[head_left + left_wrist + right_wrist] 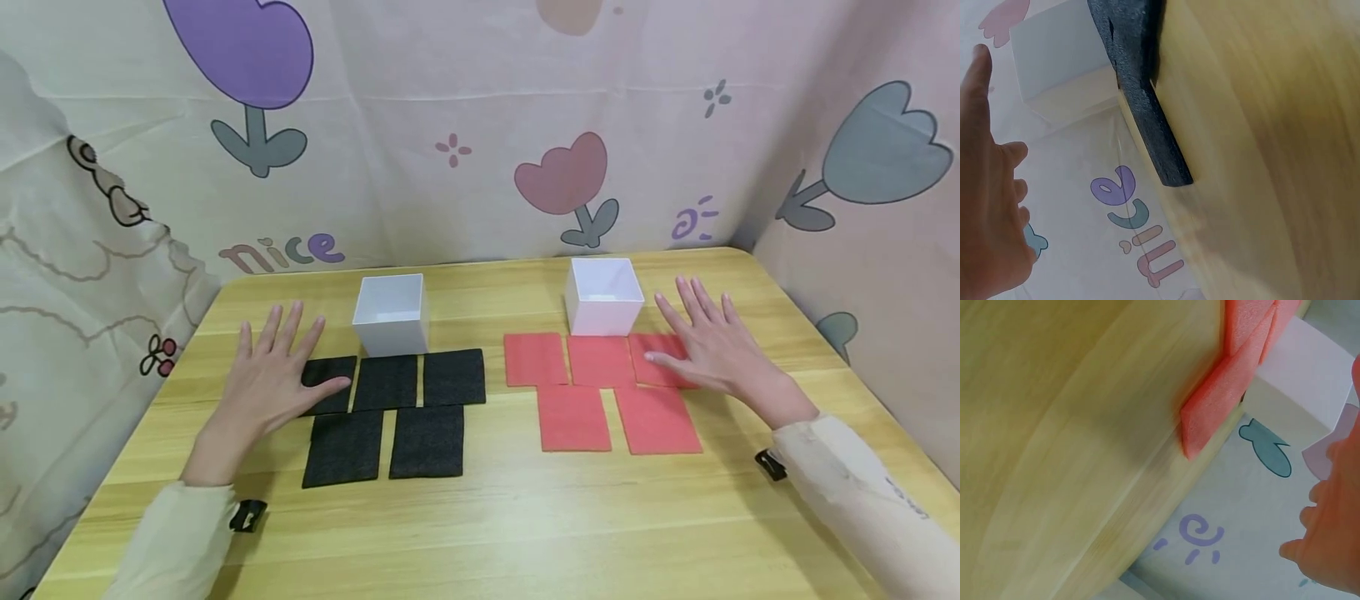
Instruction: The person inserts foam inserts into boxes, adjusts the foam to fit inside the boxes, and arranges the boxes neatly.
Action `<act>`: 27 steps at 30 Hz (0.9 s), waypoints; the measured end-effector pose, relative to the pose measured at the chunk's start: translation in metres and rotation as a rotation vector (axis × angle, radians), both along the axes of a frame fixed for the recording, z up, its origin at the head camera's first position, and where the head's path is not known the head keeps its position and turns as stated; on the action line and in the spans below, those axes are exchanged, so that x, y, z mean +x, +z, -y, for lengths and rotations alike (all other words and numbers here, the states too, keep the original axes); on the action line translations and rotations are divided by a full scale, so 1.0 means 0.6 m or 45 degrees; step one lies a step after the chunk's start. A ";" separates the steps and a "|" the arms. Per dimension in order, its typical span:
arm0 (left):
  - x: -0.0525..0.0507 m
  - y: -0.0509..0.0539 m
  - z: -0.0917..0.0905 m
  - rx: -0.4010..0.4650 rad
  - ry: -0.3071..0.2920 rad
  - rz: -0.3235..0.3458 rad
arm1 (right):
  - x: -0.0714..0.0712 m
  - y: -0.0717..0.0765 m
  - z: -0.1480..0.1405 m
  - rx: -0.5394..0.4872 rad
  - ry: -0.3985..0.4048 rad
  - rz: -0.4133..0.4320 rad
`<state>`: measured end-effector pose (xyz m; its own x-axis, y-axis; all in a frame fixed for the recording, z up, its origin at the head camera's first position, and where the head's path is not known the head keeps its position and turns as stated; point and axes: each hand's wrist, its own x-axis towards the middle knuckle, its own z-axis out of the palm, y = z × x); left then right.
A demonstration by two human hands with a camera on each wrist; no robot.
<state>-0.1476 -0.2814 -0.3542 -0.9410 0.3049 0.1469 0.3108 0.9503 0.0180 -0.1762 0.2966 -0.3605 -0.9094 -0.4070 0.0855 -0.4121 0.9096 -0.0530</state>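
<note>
From my head camera I see both hands spread wide, with nothing held. The left forearm enters at the bottom left in a pale sleeve [180, 533] and slants up and rightward; the left hand [262, 383] is turned back upward, its fingers fanned toward the top of the frame and its thumb stretched right, across the leftmost of the black squares [427, 442]. The right forearm comes in from the lower right corner and slants up and leftward. The right hand [708, 350] points its fingers up and slightly left, spread apart, with the thumb reaching left in front of the rightmost upper one of the red squares [573, 417].

The five black squares lie left of centre on the wooden counter [517, 533], three in the upper row and two below; the five red ones lie right of centre in the same arrangement. A left white box [393, 337] stands just above the black group, and a right white box [607, 317] just above the red group, left of the right fingertips.

My left wrist view has that hand along the left edge, one digit extended upward, and a gap between it and the nearest black square. My right wrist view has the other along the right edge, likewise apart from the red squares.
</note>
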 end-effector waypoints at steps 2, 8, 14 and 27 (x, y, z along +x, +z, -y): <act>-0.004 0.002 -0.003 0.061 0.004 0.035 | -0.001 0.000 0.001 -0.016 -0.008 0.035; -0.029 0.013 -0.019 0.324 -0.018 0.120 | -0.006 0.002 0.004 -0.033 -0.035 0.170; -0.074 0.017 -0.033 0.592 -0.047 0.303 | -0.011 0.002 -0.003 -0.075 -0.059 0.278; -0.152 0.010 -0.060 1.095 -0.064 0.638 | -0.017 -0.015 -0.042 -0.421 0.046 0.543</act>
